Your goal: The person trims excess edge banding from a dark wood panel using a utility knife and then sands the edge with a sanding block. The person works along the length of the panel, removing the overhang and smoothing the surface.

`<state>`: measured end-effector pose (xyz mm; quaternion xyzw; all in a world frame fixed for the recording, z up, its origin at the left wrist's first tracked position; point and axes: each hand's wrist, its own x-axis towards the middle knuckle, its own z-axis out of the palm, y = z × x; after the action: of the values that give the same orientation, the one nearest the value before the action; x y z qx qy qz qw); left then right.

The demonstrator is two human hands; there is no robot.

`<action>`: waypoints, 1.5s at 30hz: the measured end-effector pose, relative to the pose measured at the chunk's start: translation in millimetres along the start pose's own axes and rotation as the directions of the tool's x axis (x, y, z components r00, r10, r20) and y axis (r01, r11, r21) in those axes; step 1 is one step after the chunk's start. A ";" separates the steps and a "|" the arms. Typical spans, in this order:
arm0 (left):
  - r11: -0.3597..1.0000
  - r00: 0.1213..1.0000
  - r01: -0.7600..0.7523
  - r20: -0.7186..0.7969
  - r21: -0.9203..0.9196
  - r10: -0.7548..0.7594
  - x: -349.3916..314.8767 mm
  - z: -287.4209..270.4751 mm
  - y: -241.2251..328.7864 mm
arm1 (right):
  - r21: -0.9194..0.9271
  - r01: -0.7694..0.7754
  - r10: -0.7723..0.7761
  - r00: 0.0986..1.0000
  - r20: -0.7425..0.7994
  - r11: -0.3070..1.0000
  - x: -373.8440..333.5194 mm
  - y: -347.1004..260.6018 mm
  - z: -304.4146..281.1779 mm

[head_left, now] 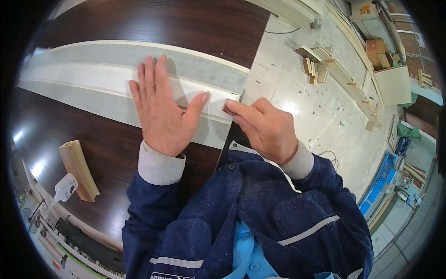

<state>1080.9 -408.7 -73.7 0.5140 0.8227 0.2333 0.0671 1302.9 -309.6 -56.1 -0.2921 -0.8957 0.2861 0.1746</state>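
A long pale panel (97, 72) with a white raised strip along its middle and grey bands on either side lies across the dark wooden table. My left hand (165, 109) rests flat on it, palm down, fingers spread across the strip. At the panel's right end my right hand (265, 123) is closed, thumb and forefinger pinching a small reddish-brown piece (228, 110) against the strip's edge. Its kind is too small to make out, and the fingers hide most of it.
On the dark table (153, 21) at the left, a short wooden profile piece (79, 169) lies beside a white bottle (66, 187). Offcuts (316, 67) and long boards are on the pale floor at the right, near cardboard boxes (377, 53). A blue machine (378, 181) stands lower right.
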 end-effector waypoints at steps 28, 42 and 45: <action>1.000 1.000 0.009 -0.023 0.026 -0.008 0.0 5.3 0.4 | -0.004 -0.050 0.050 0.995 0.086 0.999 3.3 4.3 -12.4; 1.000 0.999 0.005 -0.036 0.024 -0.005 -0.4 6.2 -0.9 | -0.030 -0.036 0.040 0.990 0.137 0.999 6.8 6.3 -13.7; 0.999 0.999 0.017 -0.043 0.036 -0.016 -0.6 7.5 -0.6 | 0.052 -0.016 0.011 0.996 0.091 0.999 9.7 4.9 -12.2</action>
<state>1083.3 -407.1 -80.7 0.5033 0.8323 0.2286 0.0421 1303.4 -295.3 -48.3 -0.2801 -0.8929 0.3236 0.1396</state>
